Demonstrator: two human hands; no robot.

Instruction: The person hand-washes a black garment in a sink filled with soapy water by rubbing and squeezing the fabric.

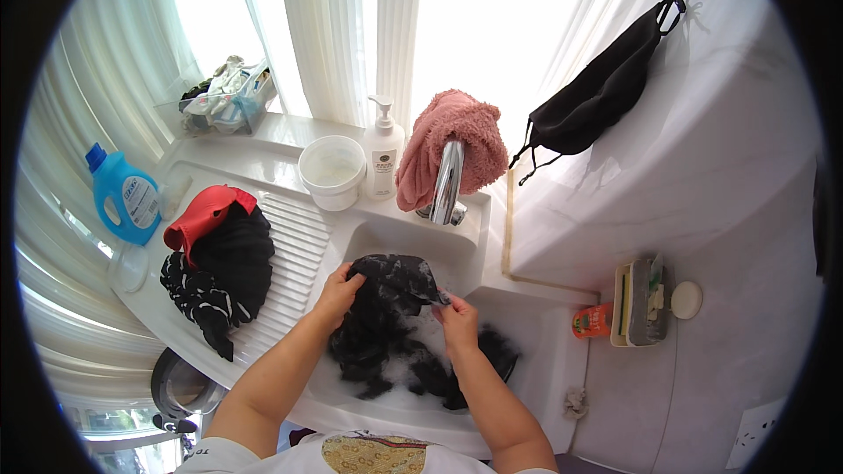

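A wet black garment (pixel 393 285) is stretched between my two hands over a white sink (pixel 540 342) full of soapy water. My left hand (pixel 338 292) grips its left edge. Its right edge is pinched by my right hand (pixel 457 320). More of the black cloth (pixel 421 369) hangs down into the suds below my hands. A chrome tap (pixel 447 183) stands just behind the sink, with a pink towel (pixel 450 145) draped over it.
A pile of black and red clothes (pixel 215 263) lies on the ribbed washboard (pixel 294 254) to the left. Behind stand a blue detergent bottle (pixel 123 197), a white tub (pixel 333 172) and a pump bottle (pixel 383 158). A black cloth (pixel 597 96) hangs from a wall hook.
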